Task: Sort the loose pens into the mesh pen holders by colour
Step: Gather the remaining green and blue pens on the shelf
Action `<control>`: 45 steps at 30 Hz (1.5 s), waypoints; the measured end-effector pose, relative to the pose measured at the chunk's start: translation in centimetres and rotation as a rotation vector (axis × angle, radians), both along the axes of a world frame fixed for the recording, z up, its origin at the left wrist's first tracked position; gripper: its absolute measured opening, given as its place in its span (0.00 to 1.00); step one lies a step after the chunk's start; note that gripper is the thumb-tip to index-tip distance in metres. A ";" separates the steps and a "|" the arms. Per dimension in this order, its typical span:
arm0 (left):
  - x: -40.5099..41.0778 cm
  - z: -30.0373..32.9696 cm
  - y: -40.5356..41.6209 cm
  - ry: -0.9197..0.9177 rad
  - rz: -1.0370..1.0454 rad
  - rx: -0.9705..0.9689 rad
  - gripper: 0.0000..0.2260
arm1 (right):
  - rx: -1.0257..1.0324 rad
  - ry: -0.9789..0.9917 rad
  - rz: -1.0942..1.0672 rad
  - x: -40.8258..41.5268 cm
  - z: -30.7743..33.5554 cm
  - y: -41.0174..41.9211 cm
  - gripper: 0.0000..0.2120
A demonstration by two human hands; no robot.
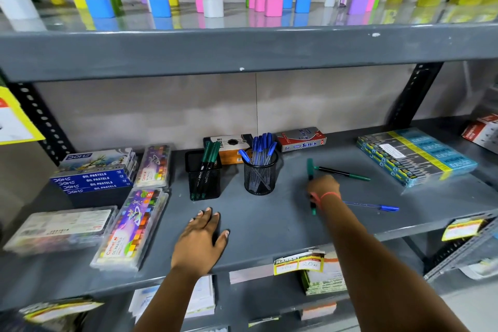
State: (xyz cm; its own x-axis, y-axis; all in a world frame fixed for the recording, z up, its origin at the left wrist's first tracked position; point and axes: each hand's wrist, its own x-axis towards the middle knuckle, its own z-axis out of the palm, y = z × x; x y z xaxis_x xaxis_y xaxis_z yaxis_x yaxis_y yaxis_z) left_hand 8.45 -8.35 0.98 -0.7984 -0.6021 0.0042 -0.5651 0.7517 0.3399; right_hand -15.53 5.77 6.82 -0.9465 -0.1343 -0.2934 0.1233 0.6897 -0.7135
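Head view. The work surface was a grey metal shelf (269, 224) on a slotted-angle rack, backed by a pale tiled wall. A second grey shelf above it carried a row of upright pastel-coloured cases, blurred at the frame top.

The round mesh holder (260, 176) stood near the shelf's middle and held a bunch of blue pens (261, 149). Just to its left stood the square mesh holder (203, 179), holding green-capped pens (210, 155). Behind the round holder lay an orange-and-black box (229, 151) and, to its right, a red Softek box (301, 140).

The right hand (323, 187), right of the round holder, was closed around a green pen (311, 170), held roughly upright with its cap above the fist and its tip below the wrist. A second green pen (342, 172) lay flat on the shelf just beyond that hand. A loose blue pen (377, 206) lay flat further right and nearer the front edge.

The left hand (202, 242) rested palm down on the shelf in front of the square holder, fingers spread, holding nothing.

Left of the round holder were stacked Doms oil pastel boxes (94, 178) and Camel oil pastel packs (132, 229). Far right of it lay wrapped blue-and-yellow packs (415, 156). Yellow price tags (299, 264) hung from the front lip.
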 end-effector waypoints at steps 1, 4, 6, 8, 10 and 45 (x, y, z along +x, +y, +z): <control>0.1 0.0 -0.2 -0.001 0.014 -0.011 0.25 | -0.100 0.000 -0.070 -0.2 0.8 0.0 0.14; 0.6 0.1 -0.4 -0.001 0.062 -0.023 0.25 | -0.396 0.119 -0.195 -0.1 3.5 -1.4 0.08; 0.6 0.1 -0.5 0.005 0.086 -0.020 0.25 | -0.597 0.129 -0.148 0.7 5.6 -3.3 0.04; 0.6 0.0 -0.5 0.016 0.093 -0.022 0.25 | -0.757 0.091 -0.021 2.0 7.0 -5.7 0.03; 0.5 -0.2 -0.5 0.028 0.098 -0.024 0.24 | -0.796 0.092 0.102 3.8 7.8 -8.0 0.07; 0.5 -0.1 -0.2 0.074 0.097 -0.016 0.22 | 0.366 0.275 0.029 1.1 -3.6 5.4 0.21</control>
State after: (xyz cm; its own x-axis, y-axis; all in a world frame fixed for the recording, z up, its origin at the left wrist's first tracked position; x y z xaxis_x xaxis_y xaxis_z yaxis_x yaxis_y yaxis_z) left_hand 8.98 -8.57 0.92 -0.7338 -0.6756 0.0711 -0.6092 0.7008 0.3712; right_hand -14.41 11.20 3.26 -0.9933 -0.0956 -0.0650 -0.0591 0.9029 -0.4257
